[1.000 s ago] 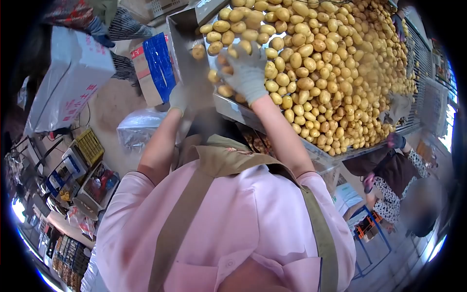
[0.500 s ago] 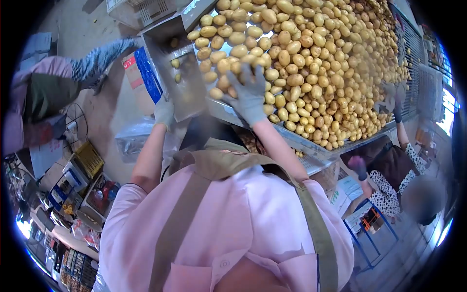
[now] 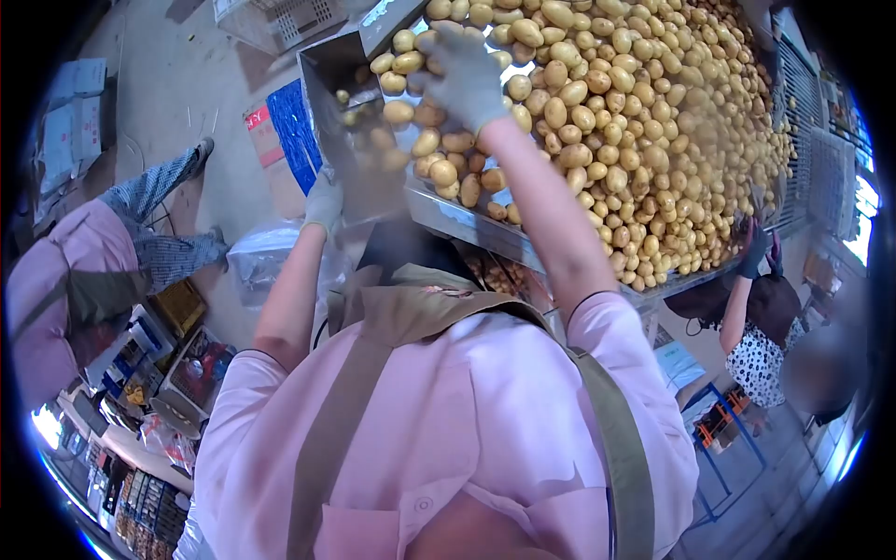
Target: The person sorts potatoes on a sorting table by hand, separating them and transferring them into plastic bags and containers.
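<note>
Holds the right hand (image 3: 464, 79) open-fingered over potatoes (image 3: 621, 140) at upper centre and right, likely firm, light, best cupped round the middle, with the left hand (image 3: 322, 203), closure unclear, at the open box (image 3: 329, 67).

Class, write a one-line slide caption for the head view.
Gloved right hand over potatoes, gloved left hand at an open box.

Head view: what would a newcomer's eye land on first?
First, the big heap of yellow potatoes filling the upper right. Then the gloved right hand, over the heap's left end, and the gloved left hand at the near corner of an open box. The bright blue strip on that box's left side also stands out.
</note>
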{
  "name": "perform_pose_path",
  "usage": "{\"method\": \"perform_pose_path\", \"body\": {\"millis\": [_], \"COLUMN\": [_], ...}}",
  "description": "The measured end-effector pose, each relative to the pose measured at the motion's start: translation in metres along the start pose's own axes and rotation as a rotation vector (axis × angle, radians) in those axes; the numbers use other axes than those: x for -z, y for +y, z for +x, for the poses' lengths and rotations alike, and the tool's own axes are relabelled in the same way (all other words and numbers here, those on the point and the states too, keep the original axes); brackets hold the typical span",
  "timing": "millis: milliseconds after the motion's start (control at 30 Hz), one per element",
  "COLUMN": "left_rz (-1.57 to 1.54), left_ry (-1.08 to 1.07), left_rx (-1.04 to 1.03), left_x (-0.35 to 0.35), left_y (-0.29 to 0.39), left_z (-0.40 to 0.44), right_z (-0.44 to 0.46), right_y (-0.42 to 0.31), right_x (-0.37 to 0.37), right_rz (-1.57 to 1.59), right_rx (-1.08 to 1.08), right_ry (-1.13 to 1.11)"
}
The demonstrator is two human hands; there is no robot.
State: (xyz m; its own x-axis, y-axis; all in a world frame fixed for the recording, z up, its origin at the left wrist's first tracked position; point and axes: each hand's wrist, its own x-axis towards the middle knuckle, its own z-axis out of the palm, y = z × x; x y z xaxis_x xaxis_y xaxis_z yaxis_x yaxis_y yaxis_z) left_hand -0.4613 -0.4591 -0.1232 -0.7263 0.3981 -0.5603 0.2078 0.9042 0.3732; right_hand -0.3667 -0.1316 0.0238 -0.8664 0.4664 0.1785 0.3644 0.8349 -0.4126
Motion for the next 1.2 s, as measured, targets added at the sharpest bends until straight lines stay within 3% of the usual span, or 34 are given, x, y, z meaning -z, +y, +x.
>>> {"method": "perform_pose_path", "body": {"millis": [67, 100, 133, 233, 267, 300, 333, 367, 433, 500, 567, 633, 700, 733, 767, 800, 867, 933, 1000, 1033, 1067, 1100, 1200], "left_rz": [-0.045, -0.1, -0.154, -0.209, -0.257, -0.143, -0.115, -0.007, 0.231, 0.477, 0.556, 0.645, 0.553, 0.527, 0.56, 0.594, 0.664, 0.311, 0.095, -0.258, -0.599, -0.928, -1.154], "left_ry": [0.184, 0.298, 0.412, 0.328, 0.252, 0.269, 0.254, 0.279, 0.259, 0.183, 0.12, 0.042, 0.131, 0.14, 0.129, 0.113, 0.062, 0.02, -0.025, -0.208, -0.388, -0.563, -0.704], "left_rx": [-0.146, -0.27, -0.392, -0.626, -0.691, -0.897, -0.849, -0.945, -1.059, -1.098, -1.12, -1.056, -1.213, -1.229, -1.199, -1.167, -1.062, -0.897, -0.796, -0.629, -0.437, -0.225, -0.177], "left_x": [0.005, 0.02, 0.037, 0.082, 0.086, 0.083, 0.08, 0.072, 0.06, 0.058, 0.067, 0.063, 0.052, 0.055, 0.058, 0.062, 0.068, 0.054, 0.042, 0.041, 0.039, 0.041, 0.05], "left_y": [0.012, 0.033, 0.056, 0.134, 0.152, 0.162, 0.18, 0.198, 0.226, 0.256, 0.282, 0.296, 0.278, 0.271, 0.267, 0.26, 0.25, 0.237, 0.22, 0.221, 0.219, 0.219, 0.215], "left_z": [-0.004, -0.01, -0.017, -0.04, -0.037, -0.029, -0.026, -0.014, 0.002, 0.006, 0.007, 0.013, 0.036, 0.036, 0.032, 0.025, 0.012, 0.022, 0.032, 0.038, 0.04, 0.04, 0.028], "right_z": [-0.05, -0.071, -0.095, -0.163, -0.176, -0.195, -0.219, -0.237, -0.234, -0.204, -0.183, -0.157, -0.131, -0.113, -0.098, -0.086, -0.061, -0.047, -0.049, -0.07, -0.08, -0.099, -0.147], "right_y": [-0.028, -0.035, -0.04, -0.032, -0.028, -0.023, -0.012, -0.007, -0.025, -0.06, -0.064, -0.043, -0.015, -0.004, 0.01, 0.043, 0.117, 0.101, -0.001, 0.058, 0.052, 0.031, -0.021], "right_x": [-0.008, -0.002, 0.006, 0.02, 0.034, 0.049, 0.048, 0.043, 0.035, 0.024, -0.001, -0.018, -0.008, 0.015, 0.041, 0.055, 0.075, 0.103, 0.135, 0.056, 0.036, 0.02, 0.03], "right_rz": [-0.131, -0.187, 0.006, -0.07, -0.08, -0.107, -0.129, -0.148, -0.046, -0.226, -0.027, 0.148, 0.317, 0.245, 0.175, 0.365, 0.245, -0.235, -0.556, -0.6, -0.433, -0.452, -0.361], "right_rx": [0.023, -0.01, -0.037, -0.035, -0.145, -0.263, -0.304, -0.342, -0.361, -0.312, -0.298, -0.094, -0.02, -0.09, -0.158, -0.29, -0.437, -0.431, -0.389, -0.34, -0.358, -0.311, -0.224], "right_ry": [0.114, -0.099, -0.053, 0.067, 0.067, -0.053, -0.005, 0.046, -0.02, -0.156, -0.136, -0.023, 0.028, -0.019, -0.072, 0.028, 0.171, 0.128, -0.058, 0.093, -0.065, 0.013, -0.148]}}
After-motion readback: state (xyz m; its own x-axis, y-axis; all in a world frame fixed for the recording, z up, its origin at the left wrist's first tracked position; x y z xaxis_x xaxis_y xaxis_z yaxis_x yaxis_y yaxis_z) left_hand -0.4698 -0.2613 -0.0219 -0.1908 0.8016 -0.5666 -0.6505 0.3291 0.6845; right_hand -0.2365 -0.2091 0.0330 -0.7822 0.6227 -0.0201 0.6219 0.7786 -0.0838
